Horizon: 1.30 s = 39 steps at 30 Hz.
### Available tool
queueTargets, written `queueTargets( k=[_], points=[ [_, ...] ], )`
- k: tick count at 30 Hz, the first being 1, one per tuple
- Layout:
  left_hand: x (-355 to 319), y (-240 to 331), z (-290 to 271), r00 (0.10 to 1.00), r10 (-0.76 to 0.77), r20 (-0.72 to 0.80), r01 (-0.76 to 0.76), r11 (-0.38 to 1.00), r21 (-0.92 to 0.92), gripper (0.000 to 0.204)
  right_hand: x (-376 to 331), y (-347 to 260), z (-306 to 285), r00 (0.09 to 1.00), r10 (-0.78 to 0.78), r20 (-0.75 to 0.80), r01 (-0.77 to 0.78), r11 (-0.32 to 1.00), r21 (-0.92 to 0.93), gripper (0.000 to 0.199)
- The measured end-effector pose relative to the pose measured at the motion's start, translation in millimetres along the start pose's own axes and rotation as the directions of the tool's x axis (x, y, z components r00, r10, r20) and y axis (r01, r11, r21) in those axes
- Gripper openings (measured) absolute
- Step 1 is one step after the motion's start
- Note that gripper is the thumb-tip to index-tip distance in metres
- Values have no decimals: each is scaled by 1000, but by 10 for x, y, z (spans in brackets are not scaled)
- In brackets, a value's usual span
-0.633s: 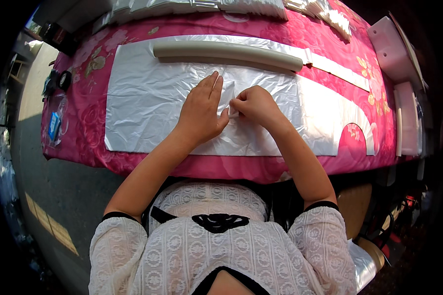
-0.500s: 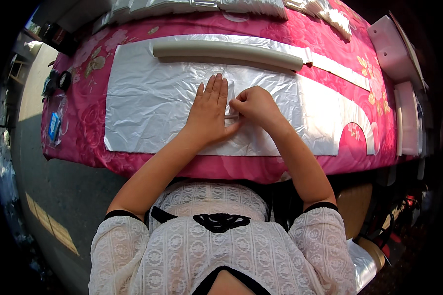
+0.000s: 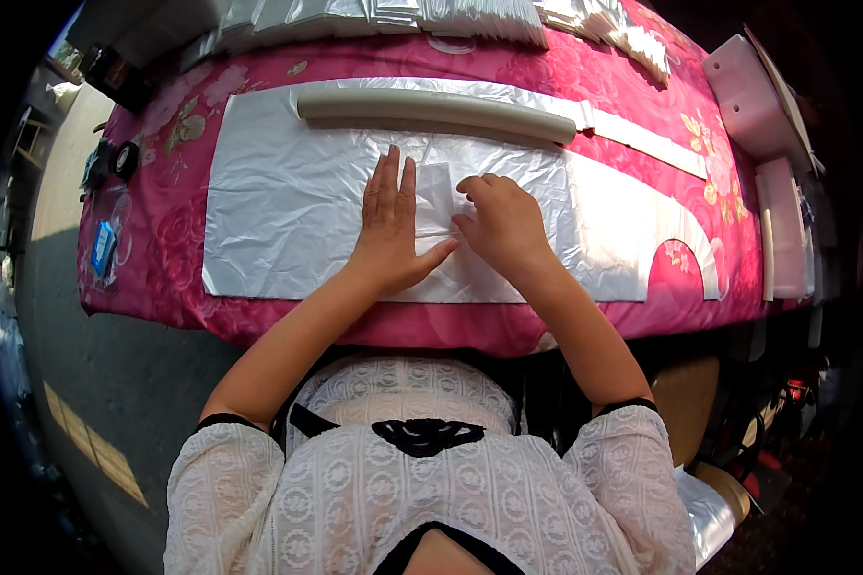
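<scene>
White plastic carrier bags with handle cut-outs lie flat and creased across the table in front of me. My left hand rests flat on them, fingers stretched forward and thumb spread to the right. Just right of its fingers is a small whitish, see-through folded piece, its material hard to make out. My right hand hovers at the right edge of that piece, index finger and thumb apart, the other fingers curled under. A long grey tube lies across the bags beyond both hands.
A pink flowered cloth covers the table. Stacks of folded white bags line the far edge. Pale pink boxes stand at the right. A black tape roll and a small blue packet lie at the left.
My right hand's pinched fingers have parted. The left hand has shifted left, away from the right one, and more of the small folded piece shows between them.
</scene>
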<state>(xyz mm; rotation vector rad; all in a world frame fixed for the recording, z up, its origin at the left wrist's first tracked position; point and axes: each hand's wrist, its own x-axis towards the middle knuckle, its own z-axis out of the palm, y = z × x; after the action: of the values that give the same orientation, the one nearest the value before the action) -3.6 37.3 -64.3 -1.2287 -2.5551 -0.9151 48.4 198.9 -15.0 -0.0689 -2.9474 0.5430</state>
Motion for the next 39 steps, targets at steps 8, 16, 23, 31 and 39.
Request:
queueTargets(
  k=[8, 16, 23, 31, 39],
  points=[
    [-1152, -15, -894, 537, -270, 799, 820, -57, -570, 29, 221, -250, 655, 962, -274, 11, 274, 961, 27, 60],
    [-1729, 19, -872, 331, -605, 724, 793, -238, -561, 23, -682, -1212, 814, 936, -329, 129, 262, 891, 370, 56],
    [-1163, 175, -1119, 687, -500, 527, 713, 604, -356, 8, -487, -765, 376, 838, -520, 166, 488, 850, 199, 12],
    [-607, 161, -1130, 899, -340, 277, 431, 798, -421, 38, -11, 334, -290, 981, -188, 55, 120, 800, 588, 6],
    [-476, 107, -974, 877, -351, 327, 475, 734, -485, 34, 1699, 2582, -592, 697, 713, -78, -282, 372, 884, 22]
  ],
)
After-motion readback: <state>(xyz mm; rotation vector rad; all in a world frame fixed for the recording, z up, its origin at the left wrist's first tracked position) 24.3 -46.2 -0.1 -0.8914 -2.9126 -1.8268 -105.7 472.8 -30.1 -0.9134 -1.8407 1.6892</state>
